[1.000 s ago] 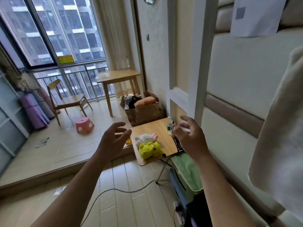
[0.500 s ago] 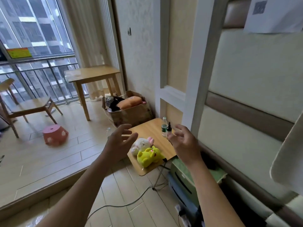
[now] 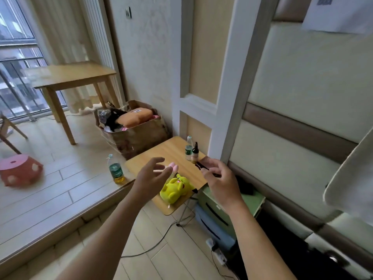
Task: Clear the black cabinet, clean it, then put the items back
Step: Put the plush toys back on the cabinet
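Hovering both hands over the small table (image 3: 161,150), nothing lifted as far as I can see. Left hand (image 3: 151,174) is released, fingers spread, above the table's near-left part; it hides most of a pink plush (image 3: 173,167) and isn't clearly touching it. Right hand (image 3: 220,178) is loosely curled over the table's right edge. A thin black item (image 3: 201,166) runs across its fingertips, and I cannot tell whether it's pinched or just lying on the table behind them. Yellow plush (image 3: 176,187) lies on its side at the table's near corner, between the two hands and below them. It should be light, soft and squashy, so I'd grab it round the body. Clear bottle (image 3: 189,148) and dark dropper bottle (image 3: 195,153) stand upright, side by side, at the table's far-right edge, just beyond the right hand. Both look rigid, smooth and easy to tip. The dropper is probably glass, so I'd take each round the mid-body, one at a time. The dark unit I take to be the black cabinet (image 3: 298,251) sits low to the right of the table, past the green box (image 3: 252,201) and partly behind my right arm. Its surface isn't readable from here.
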Demonstrator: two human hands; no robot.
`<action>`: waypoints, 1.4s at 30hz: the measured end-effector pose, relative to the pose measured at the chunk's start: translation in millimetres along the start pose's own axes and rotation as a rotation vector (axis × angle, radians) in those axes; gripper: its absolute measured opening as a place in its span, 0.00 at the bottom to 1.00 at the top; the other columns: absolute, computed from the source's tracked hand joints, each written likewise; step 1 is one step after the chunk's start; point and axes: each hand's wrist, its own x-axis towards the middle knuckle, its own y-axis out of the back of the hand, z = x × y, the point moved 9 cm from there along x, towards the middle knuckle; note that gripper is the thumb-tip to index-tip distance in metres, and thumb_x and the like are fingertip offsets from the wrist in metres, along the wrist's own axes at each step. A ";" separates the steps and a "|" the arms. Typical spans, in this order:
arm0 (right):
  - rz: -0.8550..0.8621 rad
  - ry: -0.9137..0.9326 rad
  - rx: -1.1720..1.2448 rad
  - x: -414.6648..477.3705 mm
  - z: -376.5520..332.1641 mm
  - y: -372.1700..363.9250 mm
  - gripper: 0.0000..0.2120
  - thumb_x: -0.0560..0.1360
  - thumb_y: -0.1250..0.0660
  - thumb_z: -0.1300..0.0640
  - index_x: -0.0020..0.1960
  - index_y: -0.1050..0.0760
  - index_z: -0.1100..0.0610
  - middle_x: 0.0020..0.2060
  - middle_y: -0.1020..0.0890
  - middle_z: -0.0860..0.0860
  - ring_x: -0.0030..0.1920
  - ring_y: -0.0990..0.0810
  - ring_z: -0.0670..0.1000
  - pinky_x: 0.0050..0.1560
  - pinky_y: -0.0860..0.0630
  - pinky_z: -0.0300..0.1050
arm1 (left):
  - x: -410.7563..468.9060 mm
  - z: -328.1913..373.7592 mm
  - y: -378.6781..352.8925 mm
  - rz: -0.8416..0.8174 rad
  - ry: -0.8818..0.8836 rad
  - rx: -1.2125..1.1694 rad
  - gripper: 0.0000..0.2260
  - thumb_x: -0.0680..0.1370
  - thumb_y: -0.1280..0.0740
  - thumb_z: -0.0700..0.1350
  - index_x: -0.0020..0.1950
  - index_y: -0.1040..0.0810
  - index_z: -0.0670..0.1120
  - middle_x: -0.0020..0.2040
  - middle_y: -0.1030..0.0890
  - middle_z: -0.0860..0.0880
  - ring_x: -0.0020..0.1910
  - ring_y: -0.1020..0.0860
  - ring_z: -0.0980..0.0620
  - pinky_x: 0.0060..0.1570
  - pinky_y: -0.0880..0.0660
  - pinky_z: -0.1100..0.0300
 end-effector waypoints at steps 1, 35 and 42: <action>0.003 -0.007 0.006 8.6 2.9 -2.7 0.25 0.70 0.33 0.37 0.65 0.25 0.41 0.59 0.19 0.43 0.58 0.21 0.44 0.58 0.21 0.52 | 7.2 -0.7 -1.4 -0.006 0.004 0.006 0.20 0.78 0.29 0.51 0.68 0.27 0.50 0.55 0.21 0.49 0.54 0.19 0.51 0.48 0.17 0.51; 0.086 -0.989 0.134 220.2 373.9 -260.7 0.21 0.77 0.31 0.48 0.68 0.30 0.46 0.58 0.24 0.48 0.59 0.23 0.51 0.60 0.24 0.49 | 325.0 -408.1 -131.5 -0.613 0.478 0.526 0.27 0.79 0.30 0.51 0.76 0.34 0.49 0.69 0.25 0.44 0.66 0.25 0.44 0.64 0.26 0.48; 0.137 -1.076 0.138 247.4 421.6 -295.0 0.18 0.78 0.34 0.48 0.67 0.30 0.42 0.57 0.21 0.46 0.55 0.21 0.50 0.56 0.22 0.50 | 339.7 -454.0 -180.6 -0.860 0.385 0.593 0.24 0.80 0.33 0.47 0.75 0.35 0.52 0.67 0.25 0.44 0.62 0.25 0.43 0.56 0.27 0.54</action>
